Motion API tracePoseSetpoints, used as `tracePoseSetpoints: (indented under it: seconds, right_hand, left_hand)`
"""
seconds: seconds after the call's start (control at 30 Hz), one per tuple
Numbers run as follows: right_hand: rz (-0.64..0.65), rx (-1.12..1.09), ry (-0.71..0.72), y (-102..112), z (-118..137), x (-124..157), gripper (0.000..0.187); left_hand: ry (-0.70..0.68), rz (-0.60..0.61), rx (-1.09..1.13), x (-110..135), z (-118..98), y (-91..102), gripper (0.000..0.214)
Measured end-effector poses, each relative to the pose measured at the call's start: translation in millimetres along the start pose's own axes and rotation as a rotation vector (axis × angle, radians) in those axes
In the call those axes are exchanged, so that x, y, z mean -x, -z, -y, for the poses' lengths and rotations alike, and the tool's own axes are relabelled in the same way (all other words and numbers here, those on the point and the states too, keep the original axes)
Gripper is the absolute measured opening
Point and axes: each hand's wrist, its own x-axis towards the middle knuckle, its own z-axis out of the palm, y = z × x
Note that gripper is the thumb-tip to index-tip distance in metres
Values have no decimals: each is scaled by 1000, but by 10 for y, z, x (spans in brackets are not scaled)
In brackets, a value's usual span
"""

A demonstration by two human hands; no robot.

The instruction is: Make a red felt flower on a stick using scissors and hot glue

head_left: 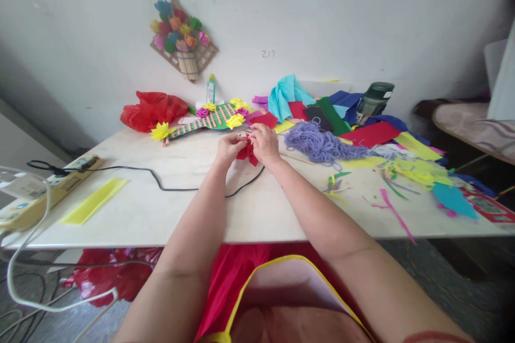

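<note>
Red flower: the red paper flower [248, 157] is between the hands, left of the yarn [316, 142] and near it.
Left hand: left of the yarn [230, 149], thumb and finger pinching the flower's upper part.
Right hand: between flower and yarn [264, 144], fingers curled in on the flower; its fingertips seem to pinch too, though the back of the hand covers most of them.
Stick: a thin stick [298, 158] lies just left of the yarn, near the right wrist.
Table edge: the white table [261, 222] has its front edge nearer the body than the yarn; both forearms cross it.
Room to move: pale surface shows from the left forearm out to a yellow strip [94, 202], far left of the yarn, with a black cable [181, 189] across it.
Crowded side: cloth and paper pile up behind and right of the yarn; pink scraps [396, 214] lie front-right of it.
Hidden: the cable passes under the left forearm; part of the flower is behind fingers.
Cut off: a red card [488, 206], far right of the yarn, runs to the view's edge.
</note>
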Motion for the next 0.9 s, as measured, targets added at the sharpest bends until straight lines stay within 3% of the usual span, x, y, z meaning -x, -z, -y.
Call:
tracePoseSetpoints:
  seconds: [0.2,0.5,0.9]
  right_hand:
    - [-91,-48,-8,8,-83,-33,22]
    - [39,10,68,80,-46,-18,24]
    - [76,64,139,99,-14,4,25]
  left_hand:
    - [11,-2,25,7,-7,-9,21]
    - [11,-12,-13,-27,28,10,19]
    - [-55,-24,-172,-26,18,-23,15]
